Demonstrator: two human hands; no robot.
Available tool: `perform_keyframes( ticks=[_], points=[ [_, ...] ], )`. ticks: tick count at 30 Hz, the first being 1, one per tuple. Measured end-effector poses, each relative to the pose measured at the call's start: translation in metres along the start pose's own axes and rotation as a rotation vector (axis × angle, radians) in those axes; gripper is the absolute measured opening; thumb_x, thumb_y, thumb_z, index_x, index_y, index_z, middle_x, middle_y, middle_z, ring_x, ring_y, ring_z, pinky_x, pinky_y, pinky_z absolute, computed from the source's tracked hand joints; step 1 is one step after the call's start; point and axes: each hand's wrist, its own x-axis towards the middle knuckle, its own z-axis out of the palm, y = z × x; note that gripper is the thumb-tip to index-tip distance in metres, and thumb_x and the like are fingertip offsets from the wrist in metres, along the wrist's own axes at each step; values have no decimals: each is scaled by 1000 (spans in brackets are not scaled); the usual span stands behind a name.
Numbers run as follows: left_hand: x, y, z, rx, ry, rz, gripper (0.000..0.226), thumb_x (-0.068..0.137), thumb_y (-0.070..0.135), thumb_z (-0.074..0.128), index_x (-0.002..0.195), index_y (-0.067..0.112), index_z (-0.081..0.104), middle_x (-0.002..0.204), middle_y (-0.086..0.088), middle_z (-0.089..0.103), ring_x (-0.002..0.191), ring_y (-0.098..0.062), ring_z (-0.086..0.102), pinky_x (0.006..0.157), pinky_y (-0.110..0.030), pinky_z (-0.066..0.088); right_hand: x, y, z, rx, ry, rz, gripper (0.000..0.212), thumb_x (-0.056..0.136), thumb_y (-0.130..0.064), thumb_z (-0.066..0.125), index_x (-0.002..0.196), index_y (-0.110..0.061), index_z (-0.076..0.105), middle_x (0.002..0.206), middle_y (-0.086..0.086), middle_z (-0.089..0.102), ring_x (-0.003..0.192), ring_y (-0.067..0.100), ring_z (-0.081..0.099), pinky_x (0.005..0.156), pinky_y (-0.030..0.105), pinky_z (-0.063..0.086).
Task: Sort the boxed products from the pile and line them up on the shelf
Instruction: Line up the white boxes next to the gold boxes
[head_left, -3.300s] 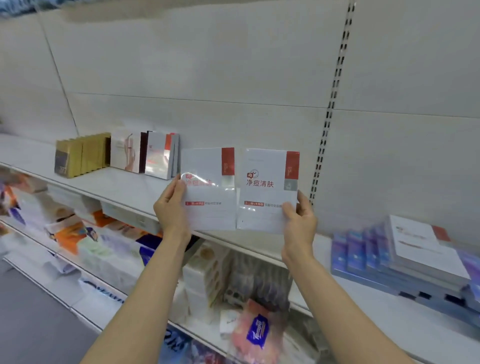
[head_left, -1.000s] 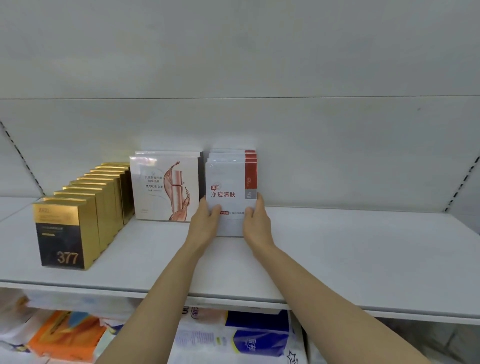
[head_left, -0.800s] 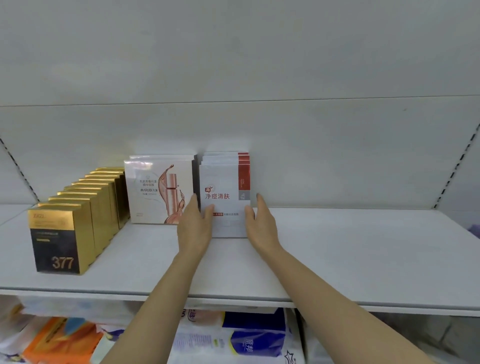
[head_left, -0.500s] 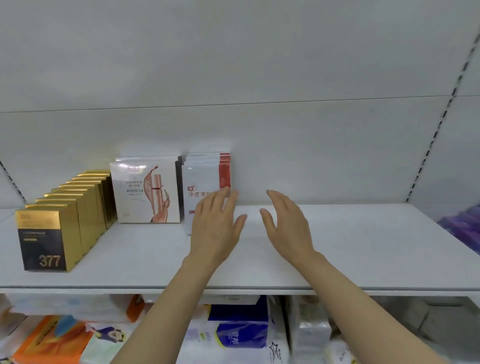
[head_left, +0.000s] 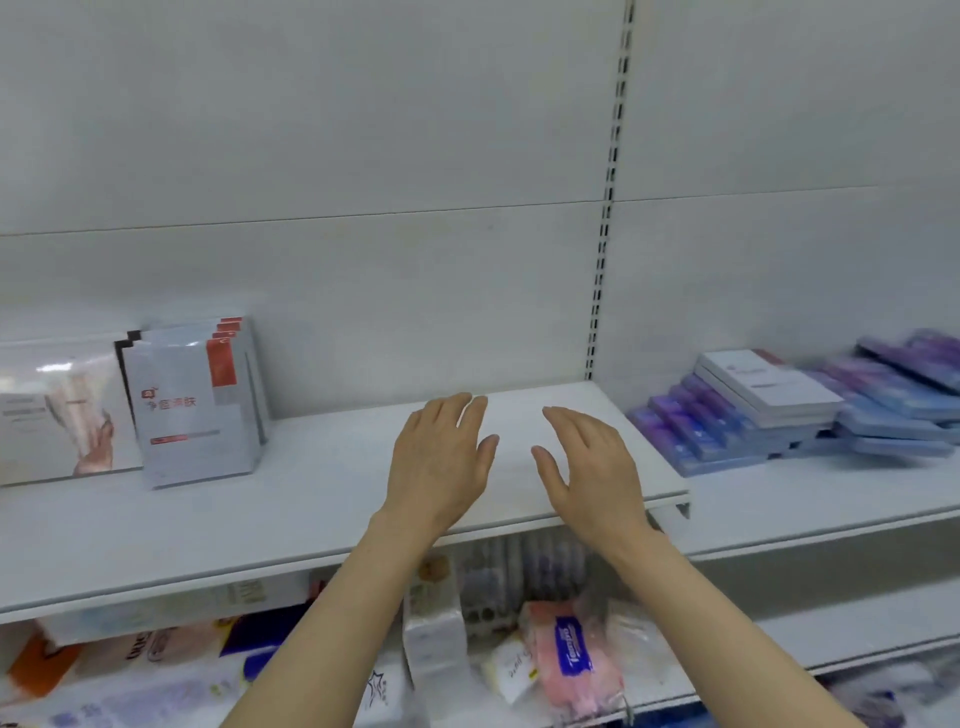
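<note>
Both hands float over the white shelf (head_left: 322, 499) in the middle of the frame, fingers spread, holding nothing. The pile of purple and white boxes (head_left: 789, 415) lies flat at the right of the frame. The right hand (head_left: 587, 467) is nearer to it than the left hand (head_left: 441, 457). The boxes' long sides run toward the back wall. At the left, the white boxes with red corners (head_left: 197, 405) stand upright in a row, fronts facing out.
</note>
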Motion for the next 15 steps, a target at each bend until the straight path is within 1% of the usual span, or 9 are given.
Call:
perform_keyframes(
  ticks=[2,3,6,8,11,15],
  points=[
    [7,35,10,-14,-18,27,40,83,32,73,118,13,67,116,-4,69,98,-25,67,79,-36,55,-9,31,-18,-26,14,22,42,92,-33,53,124,-7,62,121,7,66,109,24,62,96,32,44],
    [11,53,15,-25,-27,40,39,83,32,73,117,13,67,115,-4,69,97,-25,67,78,-35,55,-14,47,-28,-43,21,36,41,90,-31,56,123,-7,63,120,7,67,107,25,63,94,33,46],
    [27,104,32,-73,-59,65,37,84,29,71,117,12,67,115,-4,69,96,-27,66,76,-36,54,-28,98,-56,-103,27,82,41,90,-32,55,120,-6,64,116,8,68,103,27,64,89,38,51],
    [38,135,42,-114,-87,67,37,89,29,66,121,11,65,120,-6,67,100,-29,64,79,-37,52,-36,133,-70,-137,14,97,42,90,-32,53,120,-5,64,115,9,69,103,28,65,89,38,51],
    [56,176,55,-183,-127,78,39,96,31,55,130,14,59,129,-5,62,110,-29,58,86,-38,46,-42,179,-90,-192,6,138,41,87,-28,58,120,-4,64,115,10,69,103,29,65,88,38,51],
    [83,215,74,-196,-175,126,37,98,32,48,130,15,57,128,-3,60,111,-28,55,87,-37,43,-40,226,-105,-258,30,149,39,83,-17,69,117,0,63,108,13,69,97,32,66,83,41,52]
  ],
)
